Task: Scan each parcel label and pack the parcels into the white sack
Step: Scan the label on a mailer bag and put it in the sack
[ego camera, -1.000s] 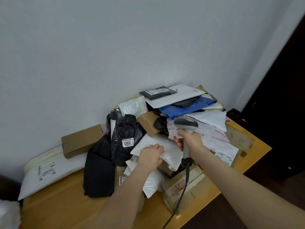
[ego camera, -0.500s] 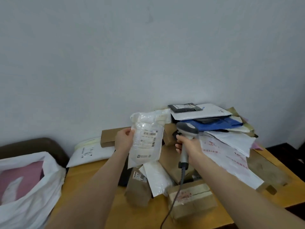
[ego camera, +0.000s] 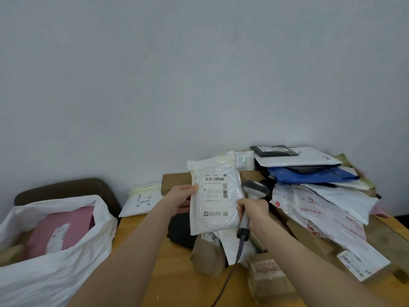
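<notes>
Here, my left hand (ego camera: 181, 196) pinches a white parcel (ego camera: 218, 209) upright while my right hand (ego camera: 254, 210) is clenched round the scanner (ego camera: 254, 189).
The parcel's label (ego camera: 214, 189) faces me, my left thumb on the parcel's left edge. The scanner's grey head sits just beside its right edge, and the cable (ego camera: 230, 273) trails down over the wooden table (ego camera: 172, 262). To the right lies a heap of mailers, a blue mailer (ego camera: 309, 176) among them. The white sack (ego camera: 55, 275) stands open at far left, with a pink parcel (ego camera: 66, 222) inside.
</notes>
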`<state>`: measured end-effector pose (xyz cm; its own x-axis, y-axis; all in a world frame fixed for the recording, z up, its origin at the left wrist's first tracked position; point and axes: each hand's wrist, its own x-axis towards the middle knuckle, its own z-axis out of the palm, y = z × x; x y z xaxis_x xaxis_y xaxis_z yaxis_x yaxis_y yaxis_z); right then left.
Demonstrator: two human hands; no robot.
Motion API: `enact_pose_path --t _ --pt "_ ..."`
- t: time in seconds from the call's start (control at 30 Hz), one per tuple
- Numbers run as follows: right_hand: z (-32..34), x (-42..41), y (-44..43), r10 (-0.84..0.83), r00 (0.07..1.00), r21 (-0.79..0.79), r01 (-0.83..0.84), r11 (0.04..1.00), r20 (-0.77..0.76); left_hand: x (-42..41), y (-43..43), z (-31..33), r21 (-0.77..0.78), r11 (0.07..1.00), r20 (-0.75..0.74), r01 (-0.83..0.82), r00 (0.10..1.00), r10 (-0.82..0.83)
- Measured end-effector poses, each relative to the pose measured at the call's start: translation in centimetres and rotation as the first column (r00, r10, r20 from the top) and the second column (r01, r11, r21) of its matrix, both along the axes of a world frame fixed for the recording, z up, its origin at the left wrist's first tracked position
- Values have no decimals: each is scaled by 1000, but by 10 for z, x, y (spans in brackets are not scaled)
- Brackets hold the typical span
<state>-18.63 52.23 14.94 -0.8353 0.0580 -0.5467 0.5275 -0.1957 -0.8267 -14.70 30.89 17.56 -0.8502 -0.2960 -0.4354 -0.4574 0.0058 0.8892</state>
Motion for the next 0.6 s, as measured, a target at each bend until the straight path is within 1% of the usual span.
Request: enact_pose_path --t 0.07,0.13,0.23,0.3,0.37,0.43,0.6 --pt "0 -1 -3 -13 1000 29 14 999 -17 1 -5 -7 -39 999 9 27 1000 -26" --pt "0 0 -5 -6 999 52 8 999 -38 -2 -6 -13 -46 999 -43 -11 999 9" --pt "3 7 -7 13 994 128 2 992 -112 -9 -8 -22 -44 997 -105 -70 992 66" --pt "6 17 -8 40 988 115 -23 993 -147 -12 -10 -28 -72 992 -118 -103 989 94" --pt "9 30 -10 106 983 81 -95 992 -153 -15 -12 -36 -98 986 -122 -132 985 120" --pt "12 44 -14 171 974 86 -160 983 -149 -17 -12 -41 -109 982 -127 -153 982 138" --pt "21 67 -22 213 967 96 -201 975 -137 -18 -11 -48 -149 971 -125 -184 978 166"
